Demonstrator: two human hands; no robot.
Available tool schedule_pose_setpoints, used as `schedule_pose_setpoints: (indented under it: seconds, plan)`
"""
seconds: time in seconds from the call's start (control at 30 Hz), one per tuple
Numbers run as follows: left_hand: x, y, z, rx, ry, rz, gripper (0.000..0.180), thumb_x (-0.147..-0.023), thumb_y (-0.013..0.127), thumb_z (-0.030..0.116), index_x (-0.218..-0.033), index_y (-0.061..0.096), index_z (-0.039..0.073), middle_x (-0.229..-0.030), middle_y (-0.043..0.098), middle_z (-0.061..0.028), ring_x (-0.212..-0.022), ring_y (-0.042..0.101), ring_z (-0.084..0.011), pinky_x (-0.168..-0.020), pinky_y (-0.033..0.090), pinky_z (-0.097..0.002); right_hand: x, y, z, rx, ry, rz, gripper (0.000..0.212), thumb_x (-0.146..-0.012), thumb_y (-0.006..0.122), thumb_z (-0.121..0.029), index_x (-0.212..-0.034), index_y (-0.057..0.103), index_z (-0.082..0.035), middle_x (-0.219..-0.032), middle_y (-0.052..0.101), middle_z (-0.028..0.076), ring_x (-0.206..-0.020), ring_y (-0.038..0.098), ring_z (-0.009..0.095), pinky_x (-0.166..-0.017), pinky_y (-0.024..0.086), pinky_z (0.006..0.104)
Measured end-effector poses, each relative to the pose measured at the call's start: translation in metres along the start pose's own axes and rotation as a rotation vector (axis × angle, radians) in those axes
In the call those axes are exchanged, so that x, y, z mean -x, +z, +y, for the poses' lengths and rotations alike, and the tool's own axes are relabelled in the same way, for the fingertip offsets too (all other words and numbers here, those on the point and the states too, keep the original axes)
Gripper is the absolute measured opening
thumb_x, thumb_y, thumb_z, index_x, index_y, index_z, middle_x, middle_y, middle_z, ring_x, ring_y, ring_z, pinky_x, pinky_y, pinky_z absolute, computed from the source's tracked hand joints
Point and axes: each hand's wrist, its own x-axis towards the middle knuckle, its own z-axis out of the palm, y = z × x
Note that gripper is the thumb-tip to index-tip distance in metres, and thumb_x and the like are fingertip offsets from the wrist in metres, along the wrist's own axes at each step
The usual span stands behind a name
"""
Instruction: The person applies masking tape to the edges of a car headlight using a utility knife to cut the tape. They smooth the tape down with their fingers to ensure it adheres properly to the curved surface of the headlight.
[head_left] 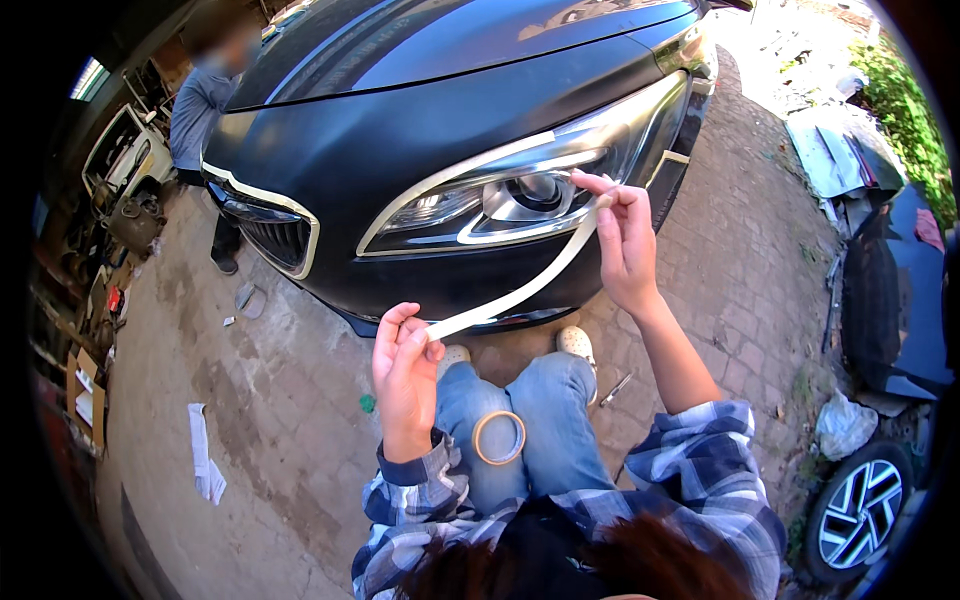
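Observation:
A strip of pale masking tape hangs in a curve between my hands, in front of a dark car's bumper. My left hand pinches its lower left end. At the upper right end, my right hand grips the tape close to the headlight. Pale tape lines the headlight's upper left edge and part of its lower edge. A roll of tape rests on my jeans, between the thighs.
Tape also borders the grille. Another person stands at the car's far left side. At right lie a wheel, a dark car panel and a plastic bag. White paper lies on the ground at left.

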Motion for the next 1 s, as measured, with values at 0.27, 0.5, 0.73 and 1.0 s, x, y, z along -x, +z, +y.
schedule_pose_setpoints:
  seconds: [0.27,0.5,0.73,1.0]
  plan:
    - [0.008,-0.018,0.006,-0.149,0.046,0.088,0.04,-0.094,0.062,0.004,-0.132,0.05,0.001,-0.094,0.051,-0.0028,-0.081,0.05,-0.013,-0.076,0.044,-0.0283,-0.03,0.039,0.035,0.175,-0.067,-0.037,0.02,-0.097,0.053,0.002,-0.115,0.044,-0.002,-0.133,0.061,0.018,-0.112,0.065,0.032,-0.119,0.031,0.0538]
    - [0.0,-0.019,0.001,-0.133,0.012,0.057,0.04,-0.094,0.06,0.002,-0.132,0.049,0.002,-0.095,0.054,-0.0031,-0.084,0.053,-0.012,-0.078,0.045,-0.0269,-0.014,0.03,0.022,-0.029,0.025,0.048,0.021,-0.1,0.052,0.003,-0.118,0.042,0.0,-0.13,0.062,0.019,-0.109,0.069,0.022,-0.094,0.051,0.0339]
    - [-0.001,-0.023,-0.002,-0.14,-0.011,0.023,0.041,-0.095,0.06,0.005,-0.134,0.047,0.0,-0.098,0.056,-0.0065,-0.085,0.054,-0.0129,-0.078,0.044,-0.0275,0.009,0.005,0.008,-0.204,0.235,0.229,0.027,-0.099,0.061,-0.005,-0.122,0.046,-0.002,-0.126,0.061,0.016,-0.109,0.062,0.018,-0.102,0.046,0.0343]
    - [-0.003,-0.002,-0.008,-0.105,-0.092,-0.109,0.047,-0.097,0.059,0.008,-0.141,0.044,-0.001,-0.116,0.065,-0.012,-0.09,0.059,-0.0138,-0.08,0.048,-0.0277,0.055,0.018,-0.047,-0.257,0.581,0.194,0.091,-0.096,0.068,-0.009,-0.162,0.005,-0.008,-0.143,0.042,0.022,-0.106,0.069,0.025,-0.088,0.055,0.032]
